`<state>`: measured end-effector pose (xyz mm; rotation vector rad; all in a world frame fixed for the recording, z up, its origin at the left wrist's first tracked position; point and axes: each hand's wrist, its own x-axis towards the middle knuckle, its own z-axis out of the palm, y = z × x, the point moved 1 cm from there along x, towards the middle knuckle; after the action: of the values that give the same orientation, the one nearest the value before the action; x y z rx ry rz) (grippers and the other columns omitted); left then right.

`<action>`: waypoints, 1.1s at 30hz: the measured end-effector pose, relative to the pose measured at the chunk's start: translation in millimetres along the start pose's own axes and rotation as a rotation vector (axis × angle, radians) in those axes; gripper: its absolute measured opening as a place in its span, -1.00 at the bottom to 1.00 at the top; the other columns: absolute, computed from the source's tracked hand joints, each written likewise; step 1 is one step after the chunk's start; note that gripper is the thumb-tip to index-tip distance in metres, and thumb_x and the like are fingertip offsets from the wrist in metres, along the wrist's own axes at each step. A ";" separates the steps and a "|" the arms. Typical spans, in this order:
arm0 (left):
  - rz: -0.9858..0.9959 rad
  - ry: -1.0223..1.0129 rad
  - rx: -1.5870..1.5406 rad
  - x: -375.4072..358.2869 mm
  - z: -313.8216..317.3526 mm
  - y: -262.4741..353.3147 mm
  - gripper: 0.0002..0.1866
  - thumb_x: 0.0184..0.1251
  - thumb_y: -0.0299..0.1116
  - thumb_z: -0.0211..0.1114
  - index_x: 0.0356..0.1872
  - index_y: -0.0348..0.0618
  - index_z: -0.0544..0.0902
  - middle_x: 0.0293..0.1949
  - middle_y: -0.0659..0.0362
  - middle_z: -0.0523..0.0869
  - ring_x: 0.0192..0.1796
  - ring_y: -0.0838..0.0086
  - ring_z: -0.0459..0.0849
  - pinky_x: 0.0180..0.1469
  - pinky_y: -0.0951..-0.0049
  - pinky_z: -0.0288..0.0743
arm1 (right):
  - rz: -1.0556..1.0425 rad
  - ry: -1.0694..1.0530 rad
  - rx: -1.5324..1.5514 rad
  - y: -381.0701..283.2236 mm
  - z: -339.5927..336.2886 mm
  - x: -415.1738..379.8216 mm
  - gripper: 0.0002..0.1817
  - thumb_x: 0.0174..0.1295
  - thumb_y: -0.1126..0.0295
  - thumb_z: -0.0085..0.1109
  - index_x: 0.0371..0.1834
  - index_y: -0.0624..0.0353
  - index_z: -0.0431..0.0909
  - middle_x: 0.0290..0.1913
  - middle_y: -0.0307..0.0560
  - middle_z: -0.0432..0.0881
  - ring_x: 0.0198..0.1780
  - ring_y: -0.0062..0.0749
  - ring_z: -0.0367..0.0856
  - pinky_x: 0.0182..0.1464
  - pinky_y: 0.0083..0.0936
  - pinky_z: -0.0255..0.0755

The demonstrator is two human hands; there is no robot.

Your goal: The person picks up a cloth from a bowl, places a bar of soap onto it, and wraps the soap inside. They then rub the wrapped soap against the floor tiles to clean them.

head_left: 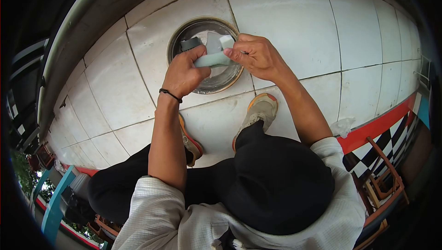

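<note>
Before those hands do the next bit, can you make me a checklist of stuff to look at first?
1. Left hand holding the pale green thing: ok, it is wrapped around one end.
2. Right hand gripping the other end: cannot tell, the hand is there but the curled fingers hide its grip.
3. Pale green thing over the bowl: ok.
4. Bowl resting on the tiled floor: ok.
5. Left shoe and right shoe outside the bowl: ok.
6. How much water is in the bowl: cannot tell, hands and things cover much of it.
</note>
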<state>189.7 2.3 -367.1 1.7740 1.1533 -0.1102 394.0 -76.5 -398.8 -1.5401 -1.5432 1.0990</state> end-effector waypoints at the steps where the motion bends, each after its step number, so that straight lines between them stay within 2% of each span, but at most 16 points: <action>1: 0.000 -0.029 -0.059 6.5 2.9 5.2 -0.78 -0.05 -0.35 0.24 -0.39 -0.25 0.53 -0.46 0.09 0.57 -0.31 0.27 0.59 -0.22 0.33 0.40 | 0.051 0.004 0.037 -2.4 -10.1 -1.9 -0.47 0.39 -0.05 0.20 -0.48 0.25 0.57 -0.62 -0.16 0.26 -0.53 -0.43 0.26 -0.45 -0.37 0.20; 2: 0.038 -0.065 -0.160 16.4 4.6 7.7 -0.81 -0.03 -0.35 0.22 -0.40 -0.24 0.51 -0.48 0.13 0.54 -0.33 0.33 0.54 -0.24 0.36 0.36 | 0.103 0.009 0.074 -3.6 -19.7 -4.3 -0.50 0.38 -0.06 0.20 -0.44 0.21 0.60 -0.65 -0.17 0.23 -0.54 -0.43 0.25 -0.46 -0.35 0.20; 3: 0.073 -0.103 -0.261 27.7 5.7 9.3 -0.83 -0.01 -0.36 0.20 -0.41 -0.23 0.49 -0.49 0.17 0.50 -0.36 0.39 0.48 -0.25 0.40 0.33 | 0.221 -0.008 0.206 -1.1 -28.7 -7.9 -0.57 0.41 0.00 0.21 -0.42 0.15 0.50 -0.61 -0.33 0.19 -0.50 -0.62 0.16 -0.46 -0.50 0.14; 4: 0.107 -0.142 -0.362 35.3 6.6 16.5 -0.85 0.01 -0.37 0.18 -0.42 -0.22 0.48 -0.51 0.22 0.47 -0.38 0.45 0.43 -0.27 0.43 0.30 | 0.235 -0.046 0.285 7.8 -38.6 -10.8 -0.58 0.42 0.02 0.21 -0.43 0.12 0.46 -0.58 -0.36 0.20 -0.49 -0.65 0.15 -0.46 -0.54 0.13; 5: 0.170 -0.179 -0.491 40.8 7.2 25.6 -0.85 0.11 -0.33 0.17 -0.47 -0.17 0.43 -0.52 0.32 0.35 -0.40 0.58 0.28 -0.30 0.50 0.20 | 0.246 -0.085 0.363 19.6 -50.9 -11.3 -0.59 0.42 0.04 0.20 -0.44 0.09 0.41 -0.56 -0.40 0.20 -0.48 -0.69 0.14 -0.46 -0.58 0.11; 7: 0.138 -0.235 -0.469 53.7 2.6 46.1 -0.82 0.18 -0.30 0.18 -0.48 -0.15 0.43 -0.53 0.35 0.33 -0.40 0.62 0.28 -0.31 0.52 0.18 | 0.318 -0.099 0.494 29.1 -69.8 -10.7 -0.59 0.44 0.12 0.20 -0.50 0.00 0.27 -0.49 -0.50 0.22 -0.45 -0.77 0.11 -0.43 -0.70 0.06; 10: 0.131 -0.322 -0.569 69.9 1.1 71.1 -0.67 0.38 -0.16 0.22 -0.52 -0.06 0.38 -0.56 0.42 0.27 -0.42 0.69 0.23 -0.33 0.58 0.15 | 0.271 -0.018 0.662 30.7 -99.8 -8.3 -0.62 0.44 0.15 0.19 -0.50 -0.01 0.29 -0.48 -0.51 0.20 -0.43 -0.77 0.11 -0.40 -0.70 0.06; 12: 0.162 -0.329 -0.612 82.4 3.1 82.4 -0.62 0.44 -0.13 0.23 -0.54 -0.02 0.36 -0.56 0.44 0.24 -0.44 0.69 0.21 -0.34 0.59 0.13 | 0.204 0.014 0.514 29.3 -122.3 -6.3 -0.62 0.46 0.16 0.16 -0.52 -0.01 0.30 -0.48 -0.52 0.22 -0.38 -0.76 0.14 -0.27 -0.67 0.12; 14: 0.251 -0.284 -0.489 98.5 4.5 86.6 -0.60 0.46 -0.09 0.27 -0.52 0.01 0.35 -0.52 0.45 0.29 -0.41 0.71 0.23 -0.33 0.58 0.15 | 0.123 0.061 0.394 31.7 -137.6 -3.1 -0.62 0.46 0.16 0.14 -0.52 0.00 0.33 -0.48 -0.52 0.24 -0.36 -0.75 0.15 -0.20 -0.64 0.15; 17: 0.286 -0.235 -0.241 111.9 -2.3 97.1 -0.66 0.45 -0.10 0.29 -0.45 -0.06 0.47 -0.42 0.40 0.49 -0.30 0.69 0.31 -0.20 0.61 0.25 | 0.135 0.115 0.515 30.4 -149.1 -0.8 -0.67 0.48 0.15 0.12 -0.45 0.05 0.46 -0.43 -0.51 0.35 -0.32 -0.77 0.24 -0.13 -0.65 0.18; 20: 0.558 0.054 -0.010 107.5 -5.2 115.0 -0.69 0.40 -0.15 0.35 -0.39 -0.19 0.58 -0.43 0.31 0.54 -0.35 0.62 0.40 -0.24 0.59 0.30 | 0.238 0.228 0.690 23.7 -151.8 2.6 -0.70 0.49 0.13 0.10 -0.35 0.06 0.55 -0.38 -0.48 0.45 -0.31 -0.77 0.32 -0.11 -0.65 0.24; 23: 0.808 0.363 0.007 103.3 0.0 122.7 -0.75 0.33 -0.26 0.41 -0.32 -0.28 0.66 -0.45 0.24 0.59 -0.39 0.55 0.51 -0.27 0.57 0.38 | 0.383 0.310 0.893 28.5 -144.5 4.9 -0.72 0.50 0.13 0.10 -0.24 0.09 0.59 -0.33 -0.45 0.53 -0.31 -0.75 0.38 -0.13 -0.66 0.29; 26: 0.880 0.347 0.017 101.5 -0.5 127.5 -0.82 0.31 -0.35 0.43 -0.31 -0.28 0.68 -0.43 0.22 0.67 -0.37 0.57 0.61 -0.30 0.56 0.45 | 0.357 0.350 0.883 45.1 -131.8 -1.3 -0.69 0.50 0.13 0.11 -0.29 0.13 0.57 -0.37 -0.46 0.49 -0.35 -0.75 0.34 -0.24 -0.68 0.25; 27: 0.820 0.289 -0.067 101.7 0.7 127.5 -0.82 0.32 -0.34 0.43 -0.31 -0.27 0.69 -0.42 0.22 0.67 -0.36 0.58 0.61 -0.30 0.55 0.45 | 0.323 0.362 0.847 47.0 -128.4 -4.4 -0.67 0.49 0.13 0.11 -0.34 0.14 0.56 -0.40 -0.46 0.46 -0.37 -0.75 0.32 -0.28 -0.69 0.23; 30: 0.618 0.136 -0.256 103.5 5.9 126.8 -0.81 0.34 -0.30 0.42 -0.31 -0.23 0.70 -0.40 0.24 0.68 -0.33 0.64 0.60 -0.30 0.55 0.46 | 0.142 0.366 0.326 41.4 -138.2 -20.2 -0.61 0.48 0.15 0.14 -0.47 0.17 0.48 -0.48 -0.46 0.33 -0.42 -0.73 0.20 -0.37 -0.68 0.11; 33: 0.454 0.041 -0.274 105.3 8.8 129.9 -0.79 0.33 -0.25 0.44 -0.32 -0.20 0.70 -0.44 0.28 0.65 -0.36 0.68 0.56 -0.31 0.57 0.43 | 0.133 0.505 0.444 1.1 -152.0 -36.0 -0.56 0.48 0.19 0.14 -0.56 0.17 0.39 -0.53 -0.42 0.21 -0.45 -0.70 0.11 -0.41 -0.63 0.03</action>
<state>346.5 54.7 -340.3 1.7488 0.7283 0.3406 534.8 -97.8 -334.5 -1.4705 -0.8064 0.9461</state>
